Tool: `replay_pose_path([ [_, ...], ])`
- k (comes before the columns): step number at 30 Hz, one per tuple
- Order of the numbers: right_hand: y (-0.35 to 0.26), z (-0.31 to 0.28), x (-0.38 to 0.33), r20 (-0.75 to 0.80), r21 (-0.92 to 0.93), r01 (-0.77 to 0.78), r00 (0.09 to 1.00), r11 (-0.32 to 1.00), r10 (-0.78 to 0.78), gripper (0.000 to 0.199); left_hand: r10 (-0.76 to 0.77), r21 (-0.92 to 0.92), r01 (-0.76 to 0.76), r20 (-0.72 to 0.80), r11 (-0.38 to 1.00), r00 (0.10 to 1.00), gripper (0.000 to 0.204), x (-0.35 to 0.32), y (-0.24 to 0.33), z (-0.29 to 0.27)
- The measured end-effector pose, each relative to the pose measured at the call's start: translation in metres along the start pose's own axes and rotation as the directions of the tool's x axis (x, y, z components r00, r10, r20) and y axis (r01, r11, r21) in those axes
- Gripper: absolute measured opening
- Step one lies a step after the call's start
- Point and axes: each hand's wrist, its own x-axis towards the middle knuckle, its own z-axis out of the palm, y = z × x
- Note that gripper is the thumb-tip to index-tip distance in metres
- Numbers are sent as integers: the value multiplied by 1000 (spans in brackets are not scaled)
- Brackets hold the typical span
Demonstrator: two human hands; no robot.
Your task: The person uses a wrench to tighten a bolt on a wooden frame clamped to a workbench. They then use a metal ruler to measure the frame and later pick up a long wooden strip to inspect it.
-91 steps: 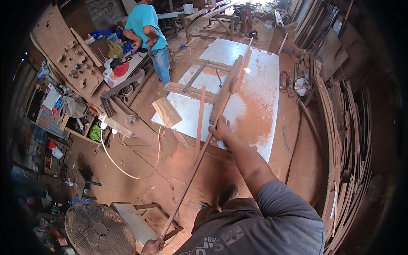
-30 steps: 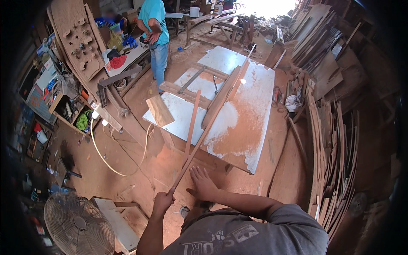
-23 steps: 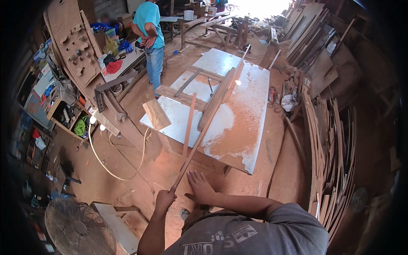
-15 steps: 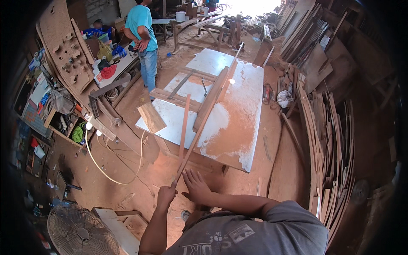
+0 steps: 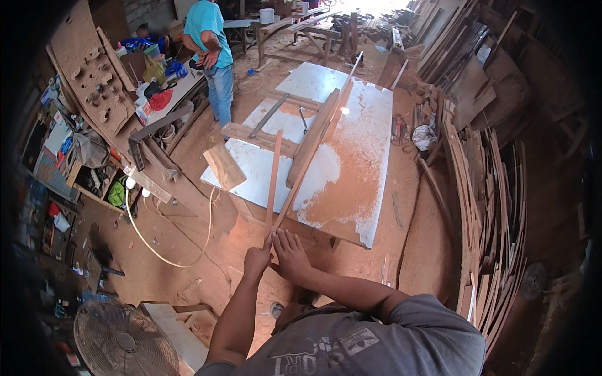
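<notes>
My left hand [image 5: 257,262] is closed around the near end of a long, thin wooden strip [image 5: 315,164], just off the table's near edge. My right hand [image 5: 292,258] lies beside it with fingers stretched out, touching the strip's end; its palm is hidden. From the hands the strip runs away over the white-topped table [image 5: 249,164], along a thick wooden board [image 5: 313,139]. A shorter reddish strip [image 5: 274,172] converges on the long one near my left hand; whether that hand holds both I cannot tell.
Sawdust [image 5: 332,188] covers part of the tabletop. A wood block [image 5: 224,168] overhangs its left edge. A person in a turquoise shirt [image 5: 204,28] stands beyond, at the left. Stacked timber [image 5: 483,219] lines the right; a fan [image 5: 125,341] stands lower left. A pale cable [image 5: 169,260] loops across the floor.
Both my hands have moved forward, closer to the table's near edge. The left stays closed and the right stays stretched out. The whole view has shifted slightly.
</notes>
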Motion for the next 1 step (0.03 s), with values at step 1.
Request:
replay_pose_path([
  [1, 3, 2, 3, -19, 20, -15, 1000, 1000, 15, 105, -17, 41, 17, 3, 999, 1000, 83, 3, 8, 1],
])
